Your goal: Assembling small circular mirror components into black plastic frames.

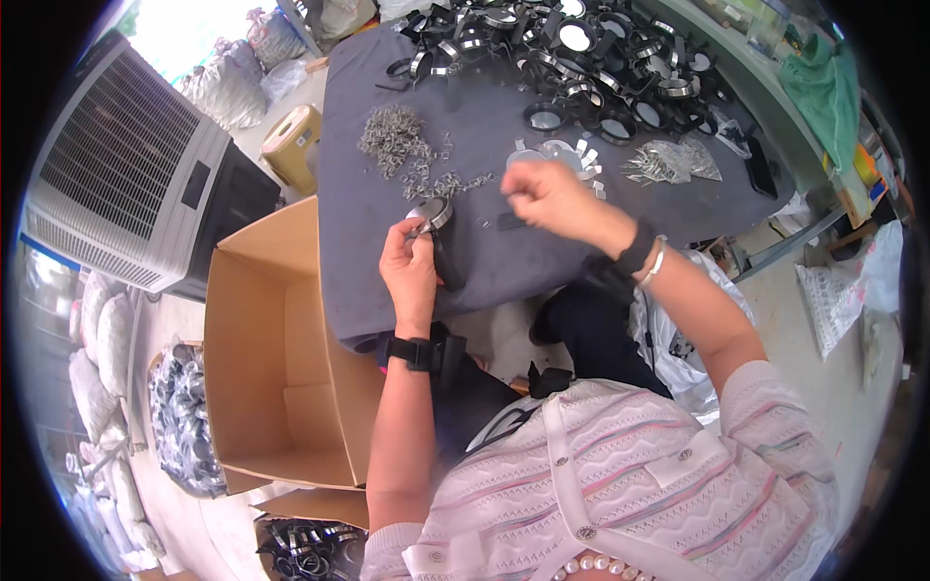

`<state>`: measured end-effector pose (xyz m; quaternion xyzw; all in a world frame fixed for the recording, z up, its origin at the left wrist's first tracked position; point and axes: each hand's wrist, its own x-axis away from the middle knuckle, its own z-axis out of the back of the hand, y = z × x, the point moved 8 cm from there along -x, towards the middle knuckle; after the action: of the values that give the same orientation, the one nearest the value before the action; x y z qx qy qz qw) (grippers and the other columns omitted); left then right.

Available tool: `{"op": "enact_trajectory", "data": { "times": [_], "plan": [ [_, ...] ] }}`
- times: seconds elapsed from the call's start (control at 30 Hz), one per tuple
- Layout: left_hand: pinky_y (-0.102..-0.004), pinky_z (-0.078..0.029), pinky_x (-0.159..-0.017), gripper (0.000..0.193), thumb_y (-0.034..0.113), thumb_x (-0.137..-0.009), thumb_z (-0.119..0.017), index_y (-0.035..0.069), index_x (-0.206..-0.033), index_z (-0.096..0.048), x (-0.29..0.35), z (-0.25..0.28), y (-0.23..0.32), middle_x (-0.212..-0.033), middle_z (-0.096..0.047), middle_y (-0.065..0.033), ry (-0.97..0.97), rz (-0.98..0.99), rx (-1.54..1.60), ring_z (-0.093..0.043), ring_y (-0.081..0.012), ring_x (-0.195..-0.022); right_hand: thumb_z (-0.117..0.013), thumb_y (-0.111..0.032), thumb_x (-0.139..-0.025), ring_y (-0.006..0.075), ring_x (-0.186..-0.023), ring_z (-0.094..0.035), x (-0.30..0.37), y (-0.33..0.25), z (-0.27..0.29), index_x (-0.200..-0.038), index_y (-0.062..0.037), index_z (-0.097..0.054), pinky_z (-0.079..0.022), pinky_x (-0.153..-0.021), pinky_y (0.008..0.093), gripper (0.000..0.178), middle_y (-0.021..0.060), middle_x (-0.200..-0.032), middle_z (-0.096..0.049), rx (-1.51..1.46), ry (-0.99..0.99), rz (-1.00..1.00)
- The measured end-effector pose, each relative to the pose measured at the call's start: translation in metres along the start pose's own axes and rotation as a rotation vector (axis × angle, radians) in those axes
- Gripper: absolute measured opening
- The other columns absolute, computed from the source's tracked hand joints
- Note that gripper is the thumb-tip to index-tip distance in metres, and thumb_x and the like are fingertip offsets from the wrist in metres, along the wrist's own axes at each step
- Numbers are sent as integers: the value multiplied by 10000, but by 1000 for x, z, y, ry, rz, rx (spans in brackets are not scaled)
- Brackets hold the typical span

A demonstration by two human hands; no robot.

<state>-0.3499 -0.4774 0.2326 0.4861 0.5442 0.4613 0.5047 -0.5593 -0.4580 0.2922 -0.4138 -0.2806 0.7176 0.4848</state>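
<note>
My left hand (pixel 407 266) grips a round silver-rimmed piece with a black handle (pixel 433 213) at the table's near edge, its ring facing up and the handle hanging down beside my fingers. My right hand (pixel 554 201) hovers over the table to the right of it, fingers drawn together in a slightly blurred pinch; whatever is between them cannot be made out. Just beyond that hand lie pale round discs with white tabs (pixel 562 152). A heap of small grey metal clips (pixel 392 140) lies beyond my left hand, several scattered toward it.
A big pile of black silver-rimmed rings (pixel 581 58) covers the table's far side. At the right are a clear bag of thin metal pins (pixel 678 160) and a black phone (pixel 760 167). An open cardboard box (pixel 262 358) stands left, near an air cooler (pixel 126 165).
</note>
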Motion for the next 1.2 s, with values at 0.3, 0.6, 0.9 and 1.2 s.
{"op": "enact_trajectory", "data": {
  "times": [0.3,0.6,0.9,1.2],
  "plan": [
    [-206,-371,-345,150,23,-864,-503,41,-985,-589,-2,3,-4,-612,-536,21,-22,4,22,-447,-32,-450,-538,-16,-863,55,-562,-527,-20,0,-82,-895,16,-600,-446,-490,220,77,5,-682,-562,-325,-87,-166],
    [-197,-363,-354,154,46,-886,-521,25,-1023,-589,-2,3,0,-615,-533,21,-25,-12,-11,-437,-26,-448,-543,-6,-852,69,-574,-546,-24,0,-86,-886,24,-602,-458,-501,231,74,25,-720,-576,-253,-95,-130],
    [-207,-375,-354,162,26,-862,-504,33,-999,-590,2,6,-1,-610,-543,14,-29,-14,23,-445,-33,-451,-544,14,-842,83,-577,-563,-25,-11,-85,-864,35,-604,-463,-505,240,67,44,-755,-579,-125,-92,5],
    [-205,-367,-356,169,16,-859,-498,24,-997,-596,-7,4,-2,-611,-548,6,-4,-9,-6,-452,-37,-449,-565,18,-840,80,-554,-564,-33,12,-85,-895,-4,-595,-464,-465,217,67,17,-704,-584,-605,-33,-268]
  ]
}}
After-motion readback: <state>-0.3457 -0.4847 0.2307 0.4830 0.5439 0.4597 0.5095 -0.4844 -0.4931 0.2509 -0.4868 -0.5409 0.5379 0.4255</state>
